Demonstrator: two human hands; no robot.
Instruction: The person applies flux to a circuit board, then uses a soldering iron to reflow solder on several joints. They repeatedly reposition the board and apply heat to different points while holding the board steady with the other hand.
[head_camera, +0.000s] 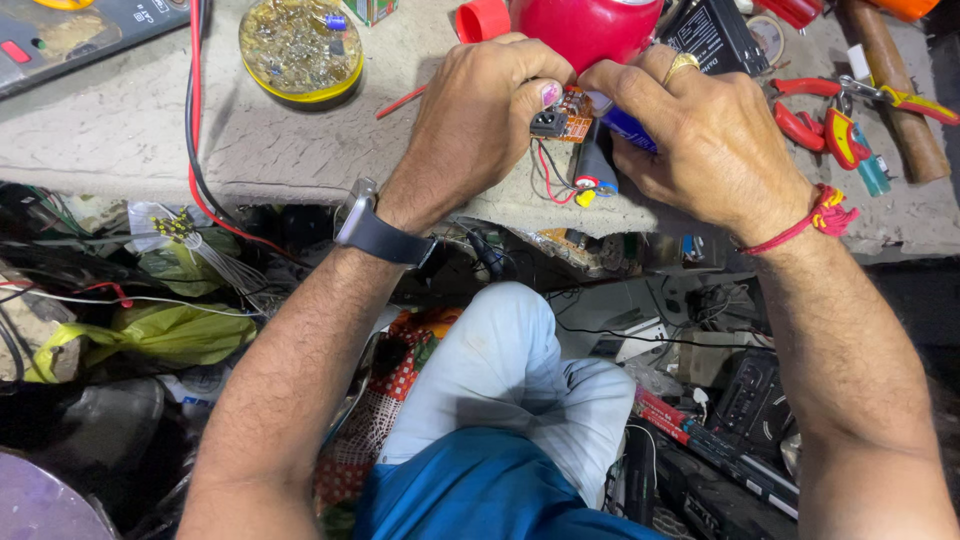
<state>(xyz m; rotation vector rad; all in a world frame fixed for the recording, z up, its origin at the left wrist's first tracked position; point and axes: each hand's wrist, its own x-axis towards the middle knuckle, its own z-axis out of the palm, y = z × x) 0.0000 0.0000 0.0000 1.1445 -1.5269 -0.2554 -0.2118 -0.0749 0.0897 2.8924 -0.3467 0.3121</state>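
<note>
Blue shirt (480, 495) and pale trouser knee (510, 370) sat nearest lens. Your left hand (480, 120) pinched small orange circuit board (568, 112), thumb on top, at workbench (130, 140) front edge. Your right hand (705, 140) curled closed around blue part (628, 128) touching board. Red-black wires (548, 180) and dark capacitor (594, 165) hung just below. Red pliers (825, 115) lay right of your hand; yellow-rimmed dish (300, 50) well left.

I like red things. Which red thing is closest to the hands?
The big red round container, right behind the hands' fingertips. The red-handled pliers lie farther right, and the red cap sits farther left.
</note>
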